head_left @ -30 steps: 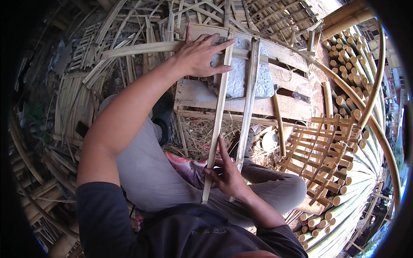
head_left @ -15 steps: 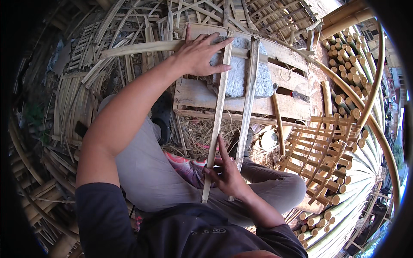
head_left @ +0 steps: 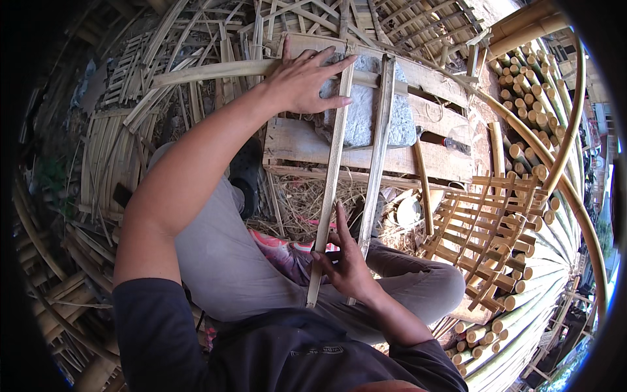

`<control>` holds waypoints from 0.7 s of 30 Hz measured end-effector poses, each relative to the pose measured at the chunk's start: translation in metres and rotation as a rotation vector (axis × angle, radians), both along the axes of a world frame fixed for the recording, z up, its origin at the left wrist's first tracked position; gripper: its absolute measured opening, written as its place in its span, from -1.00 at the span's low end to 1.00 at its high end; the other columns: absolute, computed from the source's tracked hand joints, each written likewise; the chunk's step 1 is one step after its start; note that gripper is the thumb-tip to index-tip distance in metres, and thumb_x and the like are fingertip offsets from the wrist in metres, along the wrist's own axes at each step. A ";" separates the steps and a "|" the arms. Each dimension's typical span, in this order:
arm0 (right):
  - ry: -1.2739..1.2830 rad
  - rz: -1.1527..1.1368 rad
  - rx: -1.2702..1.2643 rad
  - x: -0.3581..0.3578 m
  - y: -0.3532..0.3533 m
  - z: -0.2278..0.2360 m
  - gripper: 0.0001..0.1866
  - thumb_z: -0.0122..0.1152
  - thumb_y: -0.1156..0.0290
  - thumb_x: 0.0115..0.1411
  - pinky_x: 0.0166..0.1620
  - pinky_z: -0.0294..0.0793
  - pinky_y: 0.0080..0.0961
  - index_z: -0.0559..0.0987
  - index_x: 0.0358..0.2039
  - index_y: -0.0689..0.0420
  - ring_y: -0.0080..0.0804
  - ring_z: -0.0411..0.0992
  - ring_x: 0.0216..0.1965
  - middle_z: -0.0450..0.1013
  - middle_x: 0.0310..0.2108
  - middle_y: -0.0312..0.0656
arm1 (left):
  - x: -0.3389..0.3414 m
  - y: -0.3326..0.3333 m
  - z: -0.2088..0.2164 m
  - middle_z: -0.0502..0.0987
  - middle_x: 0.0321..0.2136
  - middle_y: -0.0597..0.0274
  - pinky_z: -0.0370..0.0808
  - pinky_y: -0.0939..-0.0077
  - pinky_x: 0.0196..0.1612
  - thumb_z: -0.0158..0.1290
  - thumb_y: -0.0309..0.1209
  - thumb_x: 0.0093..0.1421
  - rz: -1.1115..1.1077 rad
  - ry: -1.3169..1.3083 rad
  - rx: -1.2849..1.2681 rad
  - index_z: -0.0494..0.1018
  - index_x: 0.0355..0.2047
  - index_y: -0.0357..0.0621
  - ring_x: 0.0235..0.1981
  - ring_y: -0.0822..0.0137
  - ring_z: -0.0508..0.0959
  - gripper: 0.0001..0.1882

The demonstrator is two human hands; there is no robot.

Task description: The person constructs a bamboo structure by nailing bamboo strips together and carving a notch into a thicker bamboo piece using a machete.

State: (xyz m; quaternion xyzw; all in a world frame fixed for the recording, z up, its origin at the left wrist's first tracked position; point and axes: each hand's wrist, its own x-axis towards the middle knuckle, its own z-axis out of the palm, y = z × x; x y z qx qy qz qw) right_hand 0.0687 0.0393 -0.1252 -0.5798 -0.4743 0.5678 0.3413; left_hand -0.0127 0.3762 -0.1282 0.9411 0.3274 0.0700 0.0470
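Observation:
Two long split-bamboo strips run from near my lap to a grey stone block (head_left: 361,127): a left strip (head_left: 333,153) and a right strip (head_left: 377,153). Across the stone, a third bamboo strip (head_left: 209,74) crosses them and reaches out to the left. My left hand (head_left: 304,81) lies over this cross strip with its fingers spread, index finger and thumb touching the left strip. Lower down, my right hand (head_left: 351,266) has its thumb over the left strip near its lower end, the index finger stretched along it. Its other fingers are partly hidden.
Under the stone is a low platform of wooden boards (head_left: 294,147). A tool with a red and dark handle (head_left: 450,143) lies on its right side. To the right are a slatted bamboo panel (head_left: 480,238) and stacked bamboo poles (head_left: 532,95). Woven bamboo pieces (head_left: 108,160) lie on the left.
My right hand has shifted very slightly, its index finger a little further right. My left hand and the strips stay almost where they were.

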 end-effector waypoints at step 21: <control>0.031 -0.008 -0.048 -0.005 -0.001 0.003 0.05 0.12 0.69 0.29 -0.16 0.67 -0.41 -0.41 0.48 -0.08 -0.27 0.62 -0.15 0.32 0.20 0.30 | 0.003 0.002 -0.002 0.03 0.43 -0.07 -0.25 -0.47 0.40 -0.32 0.55 0.13 0.016 0.048 0.018 -0.14 0.46 0.60 0.40 -0.17 0.13 -0.06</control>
